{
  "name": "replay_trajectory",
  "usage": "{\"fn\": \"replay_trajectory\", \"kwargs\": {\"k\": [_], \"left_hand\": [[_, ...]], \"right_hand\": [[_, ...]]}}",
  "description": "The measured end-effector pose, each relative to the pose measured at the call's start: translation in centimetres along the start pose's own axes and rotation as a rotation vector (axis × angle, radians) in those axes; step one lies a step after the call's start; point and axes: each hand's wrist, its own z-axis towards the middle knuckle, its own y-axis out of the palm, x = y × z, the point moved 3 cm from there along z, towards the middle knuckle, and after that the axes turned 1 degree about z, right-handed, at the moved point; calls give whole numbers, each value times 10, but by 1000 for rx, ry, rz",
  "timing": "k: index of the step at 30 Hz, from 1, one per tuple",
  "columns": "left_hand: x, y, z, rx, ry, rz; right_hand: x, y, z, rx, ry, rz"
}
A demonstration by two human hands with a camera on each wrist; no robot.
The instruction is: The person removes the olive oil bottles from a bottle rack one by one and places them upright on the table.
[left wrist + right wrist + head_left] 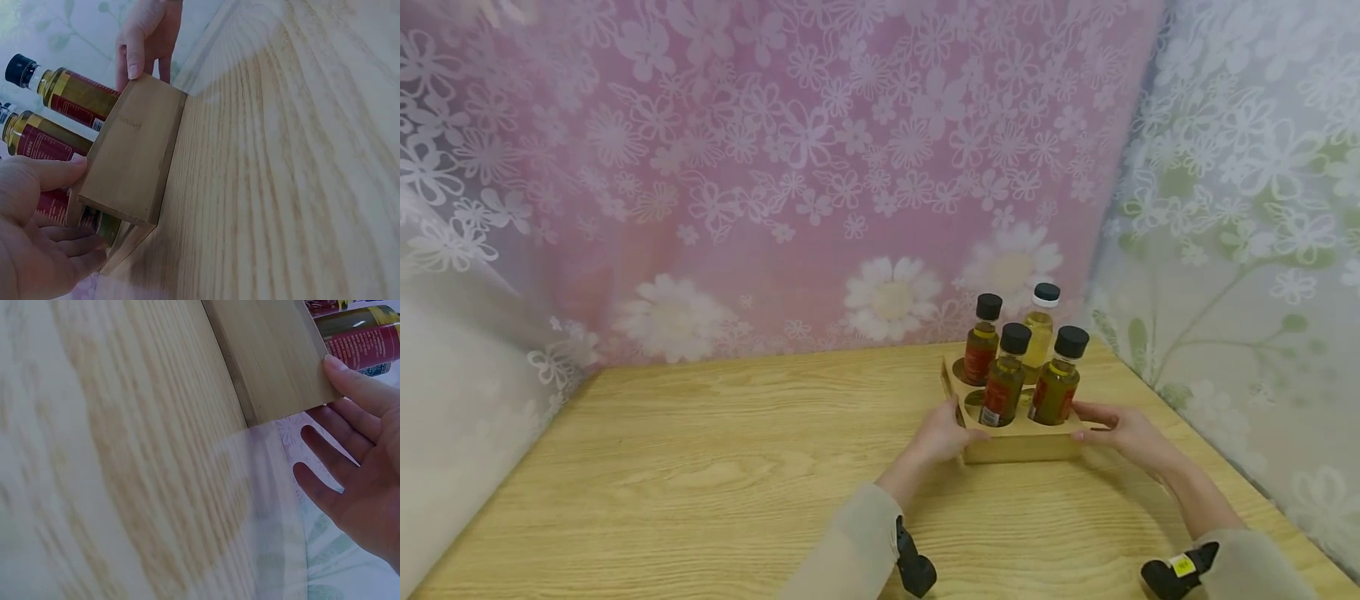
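Observation:
A light wooden bottle rack (1022, 450) stands on the table with several bottles upright in its round holes. In front are a black-capped bottle (1002, 392) with a red label and another (1055, 392) with greenish-yellow contents. Behind them stand a red-labelled bottle (981, 354) and a paler one (1038, 337) with a white-and-black cap. My left hand (942, 432) holds the rack's left side, thumb on the front top corner and fingers by the side opening. At the right front corner, my right hand (1131, 437) grips with thumb and forefinger; its other fingers (322, 484) spread apart.
The wooden table (700, 467) stretches far to the left of the rack. A pink flowered curtain (820, 167) hangs along its back edge, and a pale flowered curtain (1240, 250) runs close along the right side. Black wrist cameras (914, 560) sit at both sleeves.

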Motion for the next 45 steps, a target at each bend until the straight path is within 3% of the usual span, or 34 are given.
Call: {"fn": "replay_trajectory", "kwargs": {"k": [21, 45], "left_hand": [[-26, -56, -17, 12, 23, 50], [-59, -112, -48, 31, -52, -48]], "right_hand": [[-23, 33, 26, -120, -6, 70], [-57, 86, 59, -201, -69, 179]]}}
